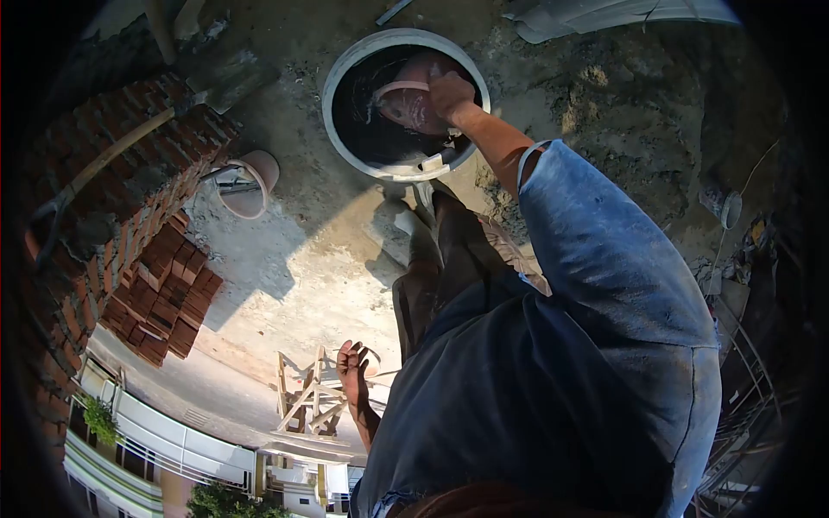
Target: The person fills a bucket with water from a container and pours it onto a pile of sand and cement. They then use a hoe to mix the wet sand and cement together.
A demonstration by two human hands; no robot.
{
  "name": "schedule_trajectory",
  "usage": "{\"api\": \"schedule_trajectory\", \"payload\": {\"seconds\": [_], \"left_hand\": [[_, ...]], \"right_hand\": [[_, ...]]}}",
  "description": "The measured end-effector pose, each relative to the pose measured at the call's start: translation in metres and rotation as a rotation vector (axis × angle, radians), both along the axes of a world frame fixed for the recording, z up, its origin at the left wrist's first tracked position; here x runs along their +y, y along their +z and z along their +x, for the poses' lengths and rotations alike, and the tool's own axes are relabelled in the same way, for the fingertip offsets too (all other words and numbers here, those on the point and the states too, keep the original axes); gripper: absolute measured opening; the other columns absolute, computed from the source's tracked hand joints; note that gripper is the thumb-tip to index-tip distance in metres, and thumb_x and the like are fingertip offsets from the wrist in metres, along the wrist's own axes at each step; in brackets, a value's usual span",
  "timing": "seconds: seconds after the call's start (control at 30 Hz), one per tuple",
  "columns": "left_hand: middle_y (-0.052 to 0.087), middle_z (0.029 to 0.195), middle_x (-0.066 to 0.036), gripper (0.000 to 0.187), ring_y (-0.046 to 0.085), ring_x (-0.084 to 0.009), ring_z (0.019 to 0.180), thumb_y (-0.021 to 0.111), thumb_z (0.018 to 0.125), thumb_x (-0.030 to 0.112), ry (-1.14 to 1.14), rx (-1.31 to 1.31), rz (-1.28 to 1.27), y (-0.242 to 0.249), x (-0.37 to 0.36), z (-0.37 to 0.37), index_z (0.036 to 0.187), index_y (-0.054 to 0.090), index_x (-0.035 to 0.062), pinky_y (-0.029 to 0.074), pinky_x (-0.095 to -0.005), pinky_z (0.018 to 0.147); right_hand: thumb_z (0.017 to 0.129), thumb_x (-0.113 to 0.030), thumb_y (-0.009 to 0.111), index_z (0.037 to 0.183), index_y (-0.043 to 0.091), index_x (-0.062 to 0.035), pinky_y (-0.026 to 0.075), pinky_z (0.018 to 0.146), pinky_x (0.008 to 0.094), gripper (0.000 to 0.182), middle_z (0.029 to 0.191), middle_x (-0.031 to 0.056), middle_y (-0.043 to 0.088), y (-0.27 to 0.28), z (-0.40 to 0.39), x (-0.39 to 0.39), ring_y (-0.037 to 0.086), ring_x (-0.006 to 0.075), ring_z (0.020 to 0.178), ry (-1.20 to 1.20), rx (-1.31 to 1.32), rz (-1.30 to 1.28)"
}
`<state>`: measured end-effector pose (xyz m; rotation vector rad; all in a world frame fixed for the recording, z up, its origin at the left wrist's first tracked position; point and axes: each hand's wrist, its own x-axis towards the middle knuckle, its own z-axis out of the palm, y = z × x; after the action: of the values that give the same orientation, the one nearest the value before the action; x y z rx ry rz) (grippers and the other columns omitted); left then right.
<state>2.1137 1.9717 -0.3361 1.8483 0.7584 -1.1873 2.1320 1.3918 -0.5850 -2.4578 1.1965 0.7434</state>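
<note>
While the left hand [352, 371] dangles half-curled around 7 o'clock, near a wooden frame [299, 408], the right hand [451, 93] is clenched on the edge of a reddish bucket [432, 67] inside a round tub [406, 36] at 12. Bucket's tipped, mouth seemingly toward 7, long axis roughly 1-to-7.

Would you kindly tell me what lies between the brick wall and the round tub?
In the head view, a pale bucket sits between the brick wall and the round tub, nearer the wall, with ground beyond it.
</note>
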Motion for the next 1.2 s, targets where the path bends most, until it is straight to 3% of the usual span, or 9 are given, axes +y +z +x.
{"api": "schedule_trajectory", "payload": {"seconds": [0.2,0.43,0.57,0.63,0.77,0.8,0.97,1.03,1.2], "left_hand": [[0.061,0.116,-0.011,0.048,0.058,-0.0203,0.102,0.060,0.093,0.032,-0.185,-0.146,-0.058,0.026,-0.086,0.043,0.129,0.048,0.0030,0.045,-0.0330,0.087],[0.057,0.116,-0.009,0.033,0.055,-0.0148,0.104,0.050,0.093,0.006,-0.413,-0.089,-0.066,0.025,-0.042,0.017,0.125,0.048,-0.0021,0.042,-0.0253,0.093],[0.060,0.112,-0.008,0.045,0.057,-0.0153,0.097,0.059,0.086,0.019,-0.299,-0.050,-0.149,0.017,-0.010,0.007,0.124,0.048,-0.0023,0.043,-0.0237,0.081],[0.059,0.114,-0.010,0.046,0.057,-0.0191,0.102,0.060,0.087,0.023,-0.302,-0.053,-0.112,0.011,-0.005,0.001,0.125,0.049,0.0014,0.044,-0.0278,0.088],[0.059,0.117,-0.012,0.044,0.059,-0.0226,0.104,0.059,0.088,0.023,-0.298,0.045,-0.125,-0.015,0.021,-0.004,0.128,0.050,0.0073,0.043,-0.0344,0.092],[0.060,0.106,-0.007,0.040,0.056,-0.0110,0.085,0.051,0.086,0.004,-0.246,0.008,-0.156,-0.019,0.017,-0.009,0.125,0.049,-0.0004,0.042,-0.0190,0.069],[0.061,0.112,-0.007,0.042,0.060,-0.0139,0.091,0.061,0.090,0.022,-0.378,0.051,-0.105,-0.031,0.024,-0.008,0.126,0.049,0.0030,0.043,-0.0221,0.072],[0.061,0.113,-0.007,0.043,0.060,-0.0155,0.093,0.061,0.090,0.024,-0.453,0.038,-0.097,-0.041,0.036,-0.004,0.126,0.049,0.0044,0.044,-0.0253,0.075],[0.059,0.121,-0.010,0.039,0.059,-0.0236,0.106,0.056,0.093,0.029,-0.608,0.043,-0.104,-0.075,0.078,0.023,0.126,0.050,0.0109,0.043,-0.0417,0.091]], "right_hand": [[0.092,-0.019,0.045,0.134,0.043,-0.0098,0.053,0.080,0.0438,0.043,0.110,0.0238,0.062,0.000,-0.018,0.028,0.062,0.0387,0.101,-0.423,-0.088,0.022],[0.091,-0.014,0.045,0.136,0.039,-0.0093,0.053,0.082,0.0437,0.045,0.105,0.0260,0.064,-0.017,-0.006,0.067,0.063,0.0404,0.099,-0.553,-0.074,0.248],[0.085,-0.025,0.057,0.111,0.064,-0.0033,0.053,0.083,0.0367,0.035,0.100,0.0218,0.067,-0.064,-0.016,0.076,0.065,0.0307,0.100,-0.318,-0.119,0.257],[0.082,-0.032,0.059,0.097,0.070,-0.0047,0.053,0.085,0.0350,0.033,0.099,0.0182,0.068,-0.074,-0.021,0.072,0.066,0.0262,0.098,-0.700,-0.175,0.378],[0.079,-0.008,0.061,0.103,0.066,0.0014,0.061,0.059,0.0389,0.027,0.098,0.0208,0.068,-0.035,-0.025,0.070,0.070,0.0303,0.083,-1.300,-0.372,0.447],[0.078,0.002,0.057,0.105,0.064,0.0033,0.061,0.054,0.0434,0.028,0.102,0.0215,0.066,-0.001,-0.026,0.071,0.068,0.0356,0.084,-1.429,-0.450,0.470],[0.077,0.003,0.052,0.110,0.055,0.0103,0.061,0.056,0.0463,0.034,0.104,0.0269,0.062,0.000,-0.047,0.098,0.067,0.0391,0.081,-1.419,-0.780,0.454],[0.080,0.003,0.052,0.119,0.048,0.0115,0.061,0.057,0.0485,0.040,0.109,0.0279,0.058,0.099,-0.070,0.109,0.066,0.0405,0.087,-1.587,-0.914,0.661],[0.081,0.003,0.051,0.122,0.039,0.0150,0.059,0.073,0.0536,0.044,0.114,0.0295,0.052,0.155,-0.136,0.145,0.063,0.0435,0.094,-1.607,-1.337,1.012]]}}
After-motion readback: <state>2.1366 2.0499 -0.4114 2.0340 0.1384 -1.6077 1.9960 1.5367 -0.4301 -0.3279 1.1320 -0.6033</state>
